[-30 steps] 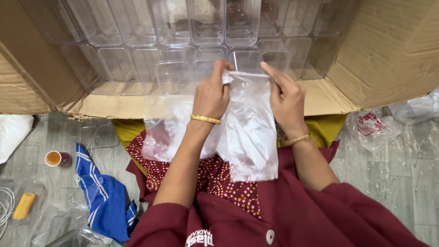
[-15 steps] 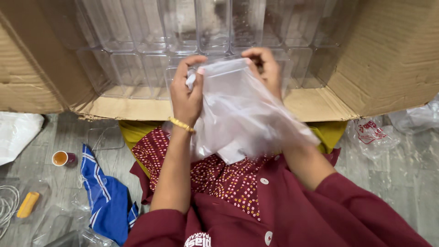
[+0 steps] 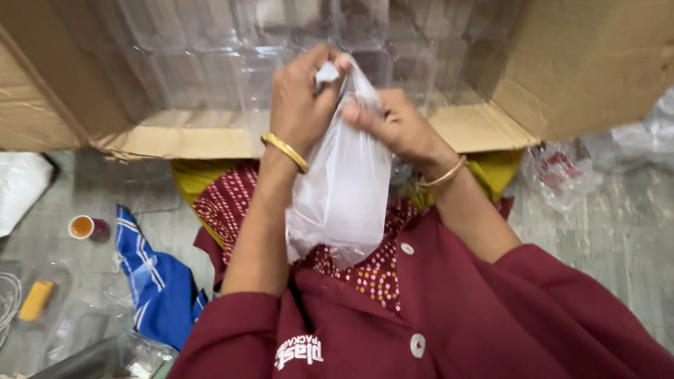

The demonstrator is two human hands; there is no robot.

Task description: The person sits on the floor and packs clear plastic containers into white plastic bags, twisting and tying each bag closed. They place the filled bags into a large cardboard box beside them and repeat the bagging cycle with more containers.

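Observation:
Both my hands hold a translucent white plastic bag (image 3: 344, 189) by its top, in front of my chest. My left hand (image 3: 302, 95) pinches the bag's upper edge between thumb and fingers. My right hand (image 3: 397, 126) grips the gathered neck just to the right. The bag hangs down over my lap and looks bulged with something inside that I cannot make out. Behind the hands stands an open cardboard box (image 3: 590, 63) filled with stacked clear plastic containers (image 3: 210, 63).
On the grey floor at left lie a blue striped cloth (image 3: 158, 281), a small cup with orange liquid (image 3: 83, 227), a yellow object (image 3: 35, 300) and a white bag (image 3: 21, 186). Crumpled clear plastic wrap (image 3: 562, 175) lies at right. The box flap (image 3: 196, 140) reaches toward my lap.
The bag's mouth, spread wide between my hands a second ago, is now gathered together. Both hands have come close at its top, and the bag hangs narrower.

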